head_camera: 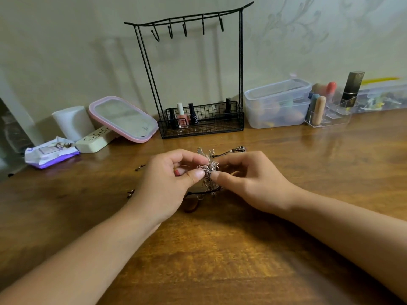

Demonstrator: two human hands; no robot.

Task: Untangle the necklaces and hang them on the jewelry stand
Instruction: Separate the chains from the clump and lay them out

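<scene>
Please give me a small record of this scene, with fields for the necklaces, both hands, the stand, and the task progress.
necklaces: tangled clump lifted above wooden table
left hand: pinches the clump
right hand: pinches the clump from the other side
jewelry stand: black wire, behind the hands, five hooks bare
stand basket: holds nail polish bottles
progress: untangling under way, nothing hung yet
</scene>
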